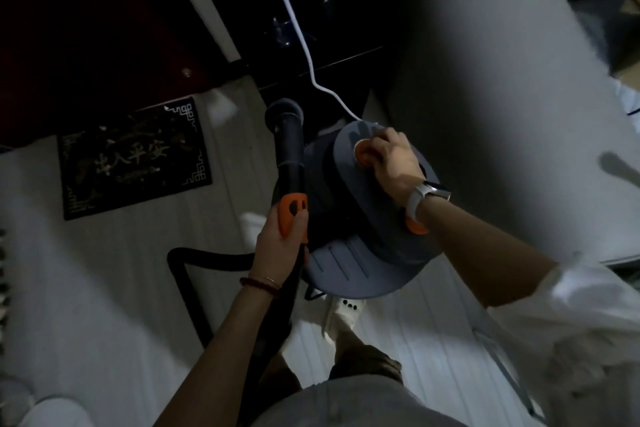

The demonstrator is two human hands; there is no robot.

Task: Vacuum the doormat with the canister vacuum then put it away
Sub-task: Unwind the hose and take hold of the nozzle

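A grey canister vacuum (pixel 349 267) stands on the pale floor in the middle. My right hand (pixel 391 158) rests on its top, fingers curled over an orange button (pixel 363 153) at the far end of the lid. My left hand (pixel 277 246) grips the orange handle (pixel 292 215) of the black wand (pixel 289 149), whose round nozzle (pixel 284 113) points away from me. A black hose (pixel 187 274) loops on the floor to the left. The dark doormat (pixel 135 156) with gold characters lies at the left, beside a dark red door.
A white cable (pixel 294 24) runs down from the top to the vacuum's far side. A dark cabinet (pixel 329 10) stands behind it and a large pale grey appliance (pixel 502 97) on the right. My foot in a white slipper (pixel 343 315) stands just behind the vacuum.
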